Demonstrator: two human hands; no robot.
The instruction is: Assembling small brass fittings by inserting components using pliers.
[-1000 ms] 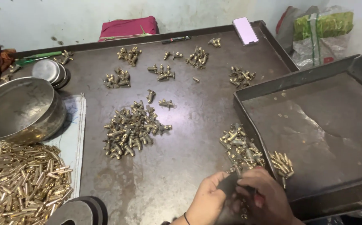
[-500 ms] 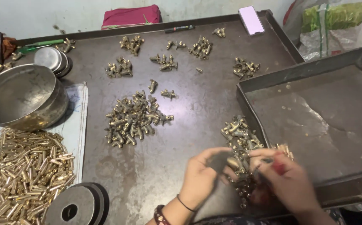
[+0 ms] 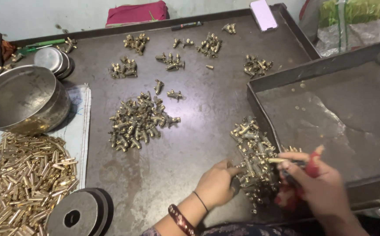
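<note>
— Dark metal tray [image 3: 207, 126] under everything; where are your hands?
— Both at the brass fittings pile [image 3: 253, 150] beside the empty tray [image 3: 330, 118]. Your left hand [image 3: 216, 185] pinches one fitting; your right hand [image 3: 316, 183] grips a brass pin [image 3: 277, 160].
— Step?
— Probably joining; line pin to fitting. Bigger heap [image 3: 139, 120] lies left of the pile.

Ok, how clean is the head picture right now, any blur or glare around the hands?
Head view: the right hand is smeared by motion blur, the left hand is sharper; the brass fittings between them stay readable; soft glare on the steel bowl and on the empty tray; lighting is even, shadows faint.
</note>
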